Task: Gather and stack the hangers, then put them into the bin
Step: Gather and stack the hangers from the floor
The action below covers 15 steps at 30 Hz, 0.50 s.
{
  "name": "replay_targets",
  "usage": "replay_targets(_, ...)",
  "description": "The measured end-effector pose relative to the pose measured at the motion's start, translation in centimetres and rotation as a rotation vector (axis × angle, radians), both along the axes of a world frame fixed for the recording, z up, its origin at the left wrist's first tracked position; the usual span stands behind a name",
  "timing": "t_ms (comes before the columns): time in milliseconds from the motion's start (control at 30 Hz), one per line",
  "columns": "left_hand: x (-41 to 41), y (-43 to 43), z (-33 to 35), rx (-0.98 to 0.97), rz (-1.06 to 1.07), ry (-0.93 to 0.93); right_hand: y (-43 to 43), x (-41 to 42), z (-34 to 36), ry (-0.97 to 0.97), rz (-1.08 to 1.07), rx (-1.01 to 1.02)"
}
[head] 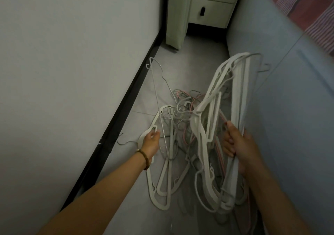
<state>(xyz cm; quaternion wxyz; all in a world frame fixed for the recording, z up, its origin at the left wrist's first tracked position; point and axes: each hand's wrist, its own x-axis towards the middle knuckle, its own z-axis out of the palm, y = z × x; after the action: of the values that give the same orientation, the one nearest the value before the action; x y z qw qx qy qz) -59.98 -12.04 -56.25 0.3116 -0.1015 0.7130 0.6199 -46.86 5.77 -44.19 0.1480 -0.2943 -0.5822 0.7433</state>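
Note:
My right hand (238, 144) grips a thick bundle of white plastic hangers (233, 90) held upright above the floor, their ends fanning up to the right. My left hand (151, 142) pinches a thin metal wire hanger (157, 97) that rises toward the wall, and it lies over a white hanger (159, 119) on the floor. Between the hands a tangled pile of white, grey and pink hangers (182, 108) lies on the grey floor. No bin is in view.
A narrow strip of grey floor (195, 61) runs between a white wall with a black skirting board (126, 104) on the left and a blue bed (289, 108) on the right. A pale green drawer cabinet (209, 5) closes the far end. A loose metal hook (122, 140) lies by the skirting.

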Motion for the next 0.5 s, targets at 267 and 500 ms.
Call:
replay_targets(267,0.2,2.8,3.0,0.208,0.077,0.117,1.2,0.1,-0.1,0.072,-0.097,0.056)
replay_targets(500,1.2,1.1,6.2,0.141,0.096,0.500,0.9,-0.1,1.0,0.139,-0.138,0.099)
